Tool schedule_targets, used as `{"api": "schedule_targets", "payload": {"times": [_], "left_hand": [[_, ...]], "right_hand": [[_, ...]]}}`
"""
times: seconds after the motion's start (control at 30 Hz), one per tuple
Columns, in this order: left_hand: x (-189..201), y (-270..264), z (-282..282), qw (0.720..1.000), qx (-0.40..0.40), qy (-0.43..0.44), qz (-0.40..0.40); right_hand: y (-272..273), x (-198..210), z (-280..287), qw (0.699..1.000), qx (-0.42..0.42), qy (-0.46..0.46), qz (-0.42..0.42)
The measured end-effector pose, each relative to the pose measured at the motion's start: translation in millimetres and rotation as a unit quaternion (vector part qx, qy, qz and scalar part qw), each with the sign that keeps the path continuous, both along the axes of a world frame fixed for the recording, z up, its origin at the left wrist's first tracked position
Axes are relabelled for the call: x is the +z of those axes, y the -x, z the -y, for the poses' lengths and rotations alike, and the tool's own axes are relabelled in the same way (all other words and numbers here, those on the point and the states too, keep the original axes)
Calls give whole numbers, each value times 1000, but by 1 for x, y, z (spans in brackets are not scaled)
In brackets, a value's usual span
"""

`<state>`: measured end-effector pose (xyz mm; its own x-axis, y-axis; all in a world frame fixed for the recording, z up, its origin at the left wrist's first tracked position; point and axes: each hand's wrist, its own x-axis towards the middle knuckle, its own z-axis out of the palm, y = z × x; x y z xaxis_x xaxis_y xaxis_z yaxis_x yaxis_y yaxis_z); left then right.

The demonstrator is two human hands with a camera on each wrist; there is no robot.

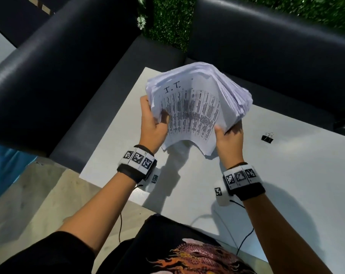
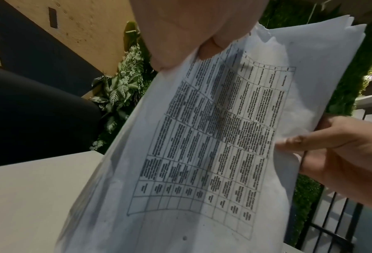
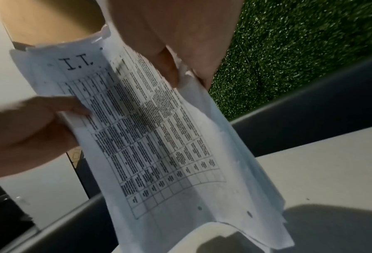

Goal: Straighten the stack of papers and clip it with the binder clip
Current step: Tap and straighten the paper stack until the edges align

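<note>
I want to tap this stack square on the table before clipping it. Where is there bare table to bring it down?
Bare table lies under the stack of papers, between the left hand and right hand. More bare top lies nearer the person. It is tighter to the right, by the binder clip.

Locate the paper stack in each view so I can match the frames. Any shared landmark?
Head: stack of papers upper centre, held above the white table between left hand and right hand.
Left wrist: fills centre to lower right, left thumb at top, right hand at right edge.
Right wrist: runs diagonally through centre, left hand at left edge.
Shared landmark: the printed table grid on the top sheet.
</note>
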<state>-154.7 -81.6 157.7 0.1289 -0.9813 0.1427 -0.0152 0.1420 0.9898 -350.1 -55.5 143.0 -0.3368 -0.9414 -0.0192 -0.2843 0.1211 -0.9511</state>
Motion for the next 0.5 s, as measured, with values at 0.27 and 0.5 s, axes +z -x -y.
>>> {"api": "schedule_targets", "payload": {"times": [0.27,0.5], "left_hand": [[-9,-15,4,998,2,-58,-19],[-3,-28,10,998,-48,-41,-6]], "right_hand": [[11,-7,-1,988,89,0,124],[18,17,7,984,143,84,57]]}}
